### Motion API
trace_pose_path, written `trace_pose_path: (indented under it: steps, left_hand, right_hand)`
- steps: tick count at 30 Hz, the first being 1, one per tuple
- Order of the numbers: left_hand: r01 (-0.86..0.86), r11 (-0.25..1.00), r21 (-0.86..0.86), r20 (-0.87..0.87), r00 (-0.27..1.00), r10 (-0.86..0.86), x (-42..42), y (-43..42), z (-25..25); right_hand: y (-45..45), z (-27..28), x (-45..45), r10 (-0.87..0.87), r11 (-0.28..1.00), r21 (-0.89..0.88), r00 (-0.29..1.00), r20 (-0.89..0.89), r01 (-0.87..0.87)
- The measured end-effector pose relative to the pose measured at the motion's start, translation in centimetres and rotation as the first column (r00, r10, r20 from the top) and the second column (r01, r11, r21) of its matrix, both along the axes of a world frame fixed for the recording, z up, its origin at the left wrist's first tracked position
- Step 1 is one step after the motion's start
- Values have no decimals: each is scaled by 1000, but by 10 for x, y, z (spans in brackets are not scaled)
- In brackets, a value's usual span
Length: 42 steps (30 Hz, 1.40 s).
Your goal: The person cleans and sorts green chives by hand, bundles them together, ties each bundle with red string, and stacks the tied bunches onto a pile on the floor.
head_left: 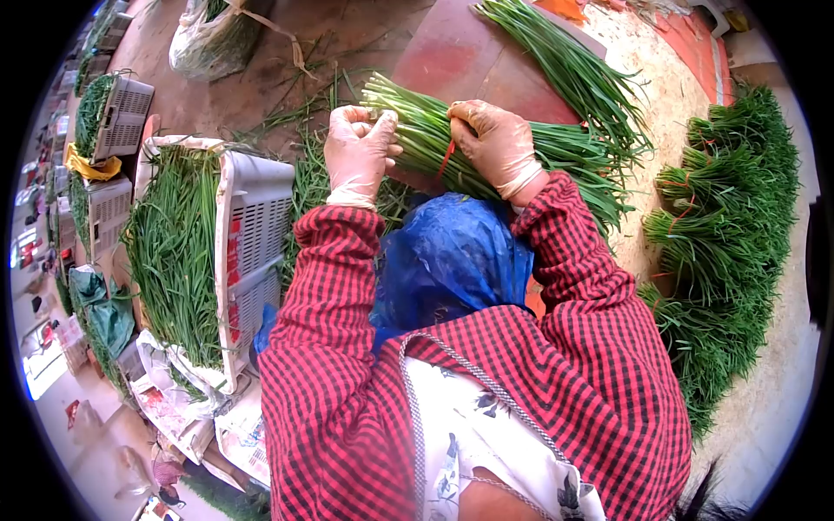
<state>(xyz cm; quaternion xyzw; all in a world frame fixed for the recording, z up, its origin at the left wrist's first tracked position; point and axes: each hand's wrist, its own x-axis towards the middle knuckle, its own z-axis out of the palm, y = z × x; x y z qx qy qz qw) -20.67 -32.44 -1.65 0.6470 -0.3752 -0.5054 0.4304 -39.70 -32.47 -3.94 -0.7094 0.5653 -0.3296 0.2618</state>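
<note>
A bunch of green chives [415, 130] lies across in front of me, its pale stem ends pointing left. An orange-red tie [446, 160] crosses its stems. My right hand [498, 146], in a thin glove, is closed on the bunch from above, just right of the tie. At the stem ends, my gloved left hand [357, 154] has its thumb and fingers drawn together; what is between them is too small to make out. Another loose pile of chives [556, 56] rests on the reddish board [452, 52] beyond. Blue plastic [456, 252] covers my knee below the bunch.
A white crate [257, 204] full of chives stands at my left, with more crates [128, 117] behind it. Tied chive bunches [721, 234] are lined up along the right. A clear plastic bag [213, 43] sits at the far left, and loose leaves [308, 187] litter the floor.
</note>
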Motion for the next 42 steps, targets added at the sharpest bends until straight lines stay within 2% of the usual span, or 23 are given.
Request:
trace_pose_path:
  steps: [2,3,5,10,13,14,15,17,19,20,21,23,24,26,27,29,31,33,35,37,40,41,42]
  left_hand:
    - [42,999,-25,14,999,-41,5,-5,-6]
    - [42,999,-22,15,999,-41,7,-5,-9]
    - [20,994,-108,-77,997,-28,12,-7,-13]
    - [-75,984,-163,-105,993,58,18,-15,-19]
    - [-35,975,-220,22,999,41,25,-23,-15]
    - [14,958,-288,244,968,59,30,-25,-19]
    - [34,918,-395,445,881,159,25,-22,-5]
    - [403,678,-614,742,587,323,17,-27,13]
    - [639,499,-585,806,526,271,-7,-34,26]
    - [739,531,-415,909,361,208,-20,-30,27]
    - [788,497,-363,929,350,122,-22,-36,10]
    - [804,593,37,964,128,-234,-7,-39,-6]
    - [773,587,-242,924,368,-103,-9,-35,-2]
    - [713,582,-390,883,469,17,-11,-28,14]
    - [652,602,-460,840,540,56,-14,-22,27]
    - [607,515,-605,779,584,227,-20,-17,49]
    - [584,510,-631,771,546,328,-26,-14,61]
    - [602,602,-525,848,435,304,-34,-3,60]
    - [644,686,-339,925,362,118,-31,2,22]
    - [712,696,-94,836,436,-334,-13,5,-20]
    - [798,601,54,942,159,-295,-21,7,18]
    - [793,583,177,958,-4,-286,-30,5,30]
    - [797,567,207,952,-29,-306,-39,0,33]
  right_hand:
    - [1,-1,3,35,986,-156,993,-112,-52]
    - [1,-6,2,35,987,-154,993,-111,-52]
    - [-2,-20,-2,-48,999,-7,956,289,52]
    - [-12,-36,-9,-140,973,231,855,499,25]
    - [-6,-34,-3,-130,983,178,860,493,47]
    - [-3,-30,-2,-75,997,61,926,371,56]
    - [-1,-22,0,-40,999,-16,948,315,47]
    - [4,-10,4,-22,996,-76,975,219,40]
    - [7,-6,8,-6,992,-124,972,233,36]
    - [8,-3,9,11,983,-178,969,245,34]
    - [11,9,12,35,970,-242,972,234,24]
    - [16,34,15,23,963,-255,909,417,93]
    - [16,42,15,18,962,-253,907,421,99]
    - [12,61,9,94,903,-421,913,397,90]
    - [10,71,7,88,902,-421,914,397,96]
    - [7,93,6,139,792,-608,954,266,54]
    - [6,101,1,145,775,-630,957,252,48]
    - [1,96,-7,150,739,-673,978,148,-11]
    - [-2,50,-6,92,805,-589,968,232,64]
    - [7,-9,-9,14,916,-399,989,150,48]
    - [18,8,-11,22,918,-392,980,200,59]
    - [20,14,-10,33,919,-392,978,204,50]
    - [21,18,-12,63,937,-347,995,77,-33]
